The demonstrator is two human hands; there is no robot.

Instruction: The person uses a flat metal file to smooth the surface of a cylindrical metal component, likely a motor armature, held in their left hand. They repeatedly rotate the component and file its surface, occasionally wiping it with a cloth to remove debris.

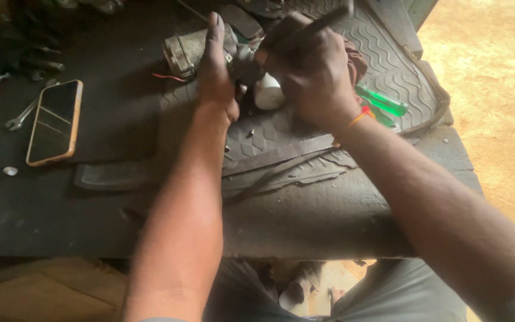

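So from the head cam, looking down at a grimy dark workbench (120, 220) with a ribbed black rubber mat (388, 53) laid over the far right part. The left hand (217, 71) lies flat with its fingers stretched out along a greasy grey metal cylindrical motor part (189, 50), pressing on it from the near side, so it's open-palmed, not wrapped around. The right hand (308, 68) is closed in a fist round a thin dark tool handle (323, 21) that sticks up and away, its lower end at the right end of that same part. The 2 hands sit close together, nearly touching, with the part at the far middle of the bench, on the mat's left edge.

Just under the right hand there's a small white rounded piece (267, 94), can't tell what it is. A green translucent screwdriver handle (382, 100) lies on the mat right beside the right wrist. Off to the left, well apart, a smartphone in an orange case (55, 122) lies face up, and next to it a small silver spanner (22, 116).
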